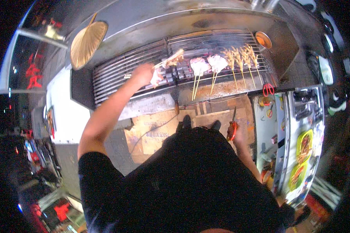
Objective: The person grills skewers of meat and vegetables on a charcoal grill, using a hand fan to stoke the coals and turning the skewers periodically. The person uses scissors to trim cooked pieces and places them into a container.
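Over the middle of the charcoal grill grate (113, 78), my left hand (143, 75) grips bamboo skewers; browned meat (175, 59) is at their upper end, and a pale piece of meat (156, 78) shows just below the hand. My right hand (233, 132) hangs low at my right side, closed around red-handled scissors (234, 130) with the blades pointing up toward the grill. On the right half of the grate lie two pale flat pieces of skewered meat (199, 66) (218, 63). Beside them are several skewered chicken feet (241, 59), their sticks over the front ledge.
A palm-leaf fan (89, 45) rests at the grill's far left. A metal bowl (263, 40) stands at its right end, with other red-handled scissors (268, 89) near the front corner. Yellow-green trays of food (304, 145) stand on the right-hand counter. Flattened cardboard (151, 139) covers the floor.
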`<state>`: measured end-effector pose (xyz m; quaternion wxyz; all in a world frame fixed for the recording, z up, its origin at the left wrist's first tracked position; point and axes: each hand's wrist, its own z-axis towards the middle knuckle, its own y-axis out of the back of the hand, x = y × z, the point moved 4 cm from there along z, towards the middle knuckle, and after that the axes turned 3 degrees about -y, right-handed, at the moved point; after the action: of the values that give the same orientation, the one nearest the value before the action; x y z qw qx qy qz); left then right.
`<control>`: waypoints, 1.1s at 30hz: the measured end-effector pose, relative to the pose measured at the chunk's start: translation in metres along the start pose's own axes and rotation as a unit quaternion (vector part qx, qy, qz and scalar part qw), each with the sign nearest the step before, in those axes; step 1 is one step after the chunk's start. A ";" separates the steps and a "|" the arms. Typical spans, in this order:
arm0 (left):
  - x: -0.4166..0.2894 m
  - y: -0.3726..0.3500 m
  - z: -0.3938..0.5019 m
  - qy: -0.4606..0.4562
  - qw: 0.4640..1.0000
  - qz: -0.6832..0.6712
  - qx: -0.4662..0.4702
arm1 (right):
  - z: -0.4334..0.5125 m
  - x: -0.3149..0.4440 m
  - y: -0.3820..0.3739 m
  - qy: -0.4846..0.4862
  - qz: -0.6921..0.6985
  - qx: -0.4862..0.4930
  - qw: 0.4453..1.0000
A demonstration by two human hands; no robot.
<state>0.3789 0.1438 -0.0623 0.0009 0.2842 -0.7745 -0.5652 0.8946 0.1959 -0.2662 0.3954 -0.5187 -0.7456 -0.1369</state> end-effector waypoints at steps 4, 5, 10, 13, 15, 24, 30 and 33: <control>-0.012 -0.046 -0.015 0.034 0.859 -0.510 0.035 | -0.027 0.035 -0.015 0.050 -0.265 -0.074 0.960; -0.026 -0.063 -0.016 0.038 0.824 -0.564 0.046 | -0.035 0.048 -0.019 0.040 -0.343 -0.116 0.931; -0.146 -0.114 -0.003 -0.056 0.718 -0.694 0.011 | -0.059 0.133 -0.056 0.035 -0.173 -0.122 0.977; -0.225 -0.125 0.005 -0.109 0.700 -0.706 0.012 | -0.055 0.188 -0.065 0.095 -0.164 -0.134 0.973; -0.269 -0.130 0.010 -0.151 0.799 -0.581 -0.016 | -0.055 0.220 -0.056 0.182 -0.269 -0.199 0.925; -0.481 -0.201 0.049 -0.265 0.862 -0.426 -0.076 | -0.062 0.268 0.117 0.249 -0.274 -0.333 0.867; -0.629 -0.260 0.096 -0.329 0.907 -0.247 -0.092 | -0.051 0.296 0.287 0.213 -0.249 -0.401 0.855; -0.703 -0.263 0.121 -0.402 0.898 -0.142 -0.103 | -0.034 0.307 0.367 0.177 -0.237 -0.418 0.859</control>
<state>1.0447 0.5070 -0.1110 -0.3617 0.1378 -0.5974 -0.7024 1.1875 0.5351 -0.0947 0.2226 -0.4098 -0.6364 -0.6144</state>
